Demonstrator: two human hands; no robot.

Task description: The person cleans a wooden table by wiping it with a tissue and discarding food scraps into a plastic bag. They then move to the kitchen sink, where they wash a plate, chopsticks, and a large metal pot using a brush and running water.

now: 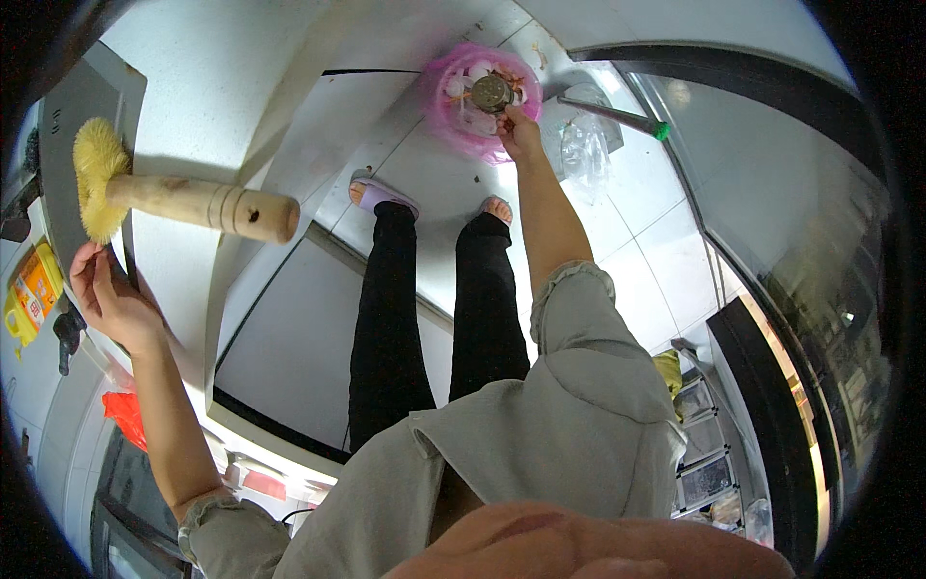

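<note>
My right hand (pixel 518 134) reaches down over a waste bin lined with a pink plastic bag (pixel 532 98). Its fingers are closed on the near edge of a round, dull metal piece (pixel 491 93), perhaps a drain strainer, above the rubbish. At the left, my left hand (pixel 116 300) is raised by the counter, fingers bent. Its fingertips meet the lower edge of the yellow bristles (pixel 100 184) of a brush; whether they grip it, I cannot tell. The brush's thick wooden handle (pixel 217 208) points right, past the counter's edge.
A green-tipped pole (pixel 615 117) and a clear plastic bag (pixel 584 148) are right of the bin. White cabinets (pixel 289 318) stand at the left, a glass door (pixel 767 166) at the right. A yellow bottle (pixel 35 293) and a red bag (pixel 124 420) are at far left.
</note>
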